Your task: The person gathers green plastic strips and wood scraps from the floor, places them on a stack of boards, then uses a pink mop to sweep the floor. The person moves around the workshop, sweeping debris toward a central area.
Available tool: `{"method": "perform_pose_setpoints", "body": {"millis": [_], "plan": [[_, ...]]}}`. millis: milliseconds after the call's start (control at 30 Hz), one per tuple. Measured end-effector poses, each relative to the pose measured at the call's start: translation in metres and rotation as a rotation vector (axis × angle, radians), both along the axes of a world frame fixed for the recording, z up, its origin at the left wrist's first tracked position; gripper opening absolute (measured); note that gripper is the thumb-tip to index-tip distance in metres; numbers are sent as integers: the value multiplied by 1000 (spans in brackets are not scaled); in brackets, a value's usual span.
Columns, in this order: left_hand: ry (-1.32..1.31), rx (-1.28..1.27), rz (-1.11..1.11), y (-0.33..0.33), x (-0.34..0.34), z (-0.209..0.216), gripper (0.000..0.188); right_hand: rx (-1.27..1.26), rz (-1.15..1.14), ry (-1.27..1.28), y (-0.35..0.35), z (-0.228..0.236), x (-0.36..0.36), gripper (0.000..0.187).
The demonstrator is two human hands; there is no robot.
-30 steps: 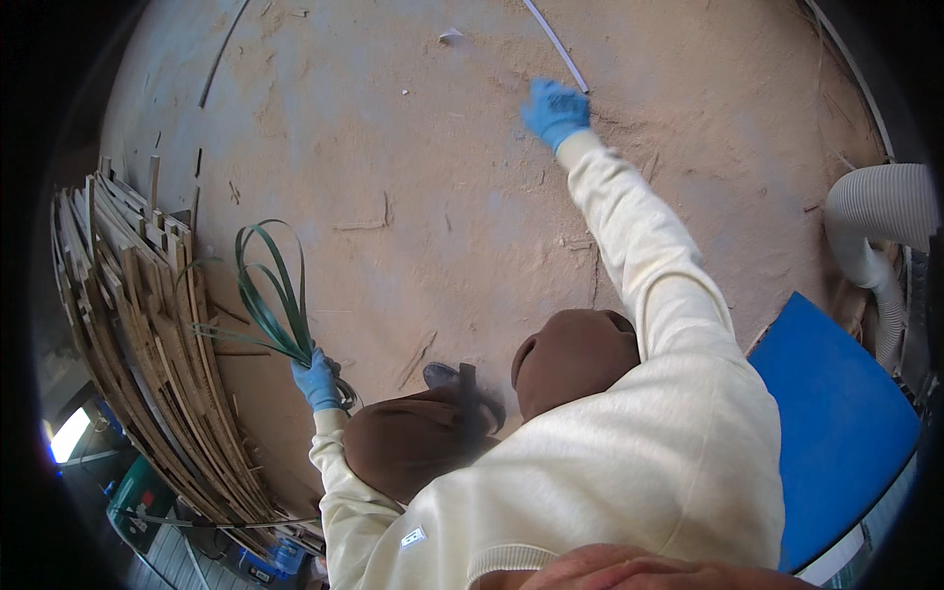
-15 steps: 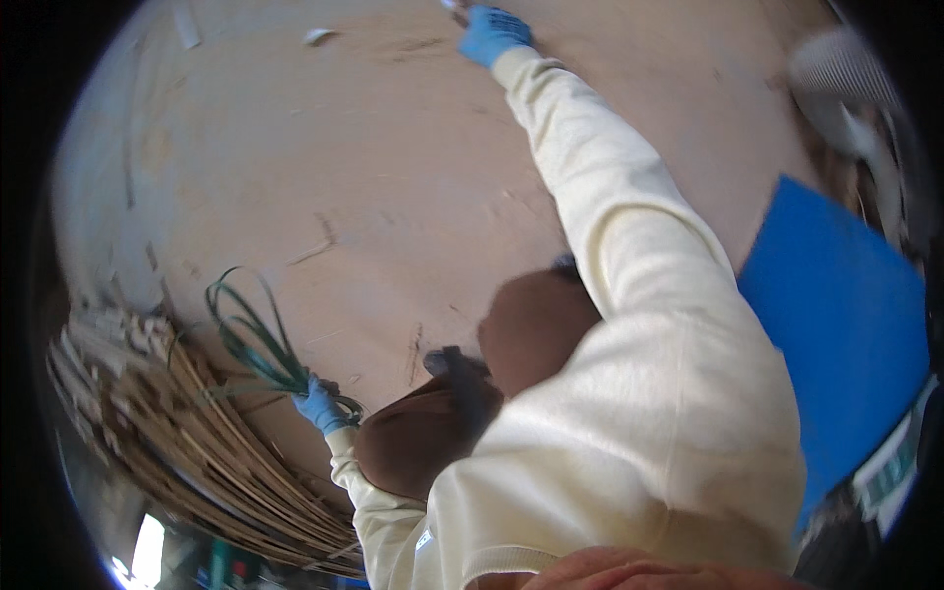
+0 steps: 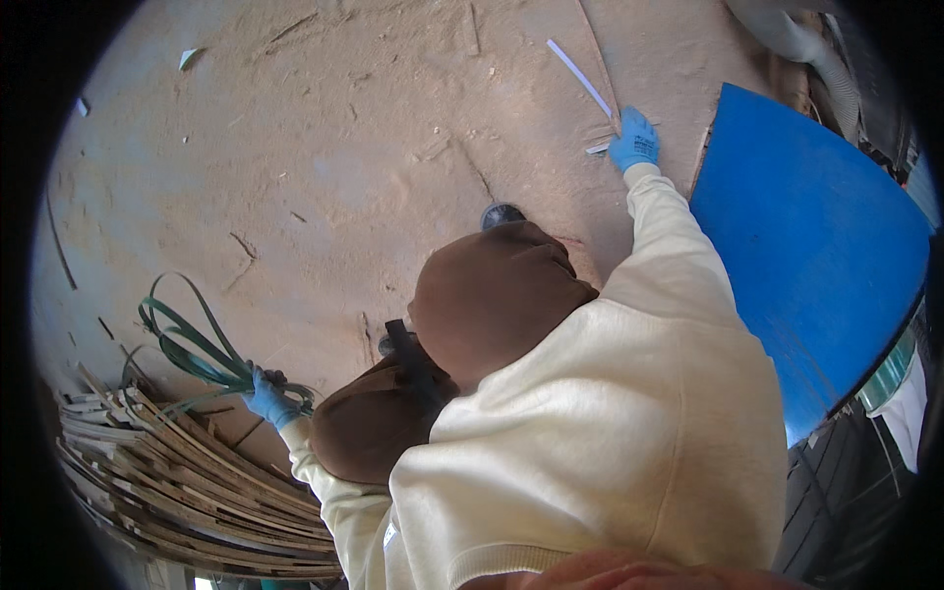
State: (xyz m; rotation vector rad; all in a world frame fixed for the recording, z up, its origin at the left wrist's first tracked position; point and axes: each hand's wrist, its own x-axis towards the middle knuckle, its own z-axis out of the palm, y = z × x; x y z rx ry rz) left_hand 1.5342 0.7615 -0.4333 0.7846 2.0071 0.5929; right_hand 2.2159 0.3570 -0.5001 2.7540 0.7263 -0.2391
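Low at the left, my left hand [image 3: 269,393], in a blue work glove, is closed around a looped bundle of green strapping bands [image 3: 187,347]. The loops stick out ahead of the fist, above the stacked wood strips. My right hand [image 3: 635,140], gloved alike, reaches out over the dusty floor near the blue panel's edge. Its fingers are closed on thin scrap strips: a white strip [image 3: 580,79] and a long thin brown strip [image 3: 600,59] fan out from them. A short pale piece [image 3: 597,149] shows beside the fingers; whether it is held I cannot tell.
A stack of long wooden strips [image 3: 197,482] lies at the lower left. To the right leans or lies a large blue panel [image 3: 816,236]. A ribbed grey hose [image 3: 831,74] runs behind it. Wood slivers and a white scrap [image 3: 190,58] litter the floor [image 3: 344,147].
My right hand has come from far ahead back toward the right, near the blue panel, and strips now show in it. The green bands stay in my left hand; the view has shifted.
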Motion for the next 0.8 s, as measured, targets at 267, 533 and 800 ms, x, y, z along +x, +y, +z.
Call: {"method": "perform_pose_setpoints", "body": {"millis": [267, 533, 800], "plan": [[-34, 54, -15, -1, -14, -2, 27, -179, -132, 251, 21, 6, -13, 48], [-5, 103, 92, -19, -14, 10, 24, 208, -325, 327, 83, -3, -60, 67], [-92, 150, 77, -20, -21, 9, 26, 656, -262, 302, 228, -8, -52, 54]]}}
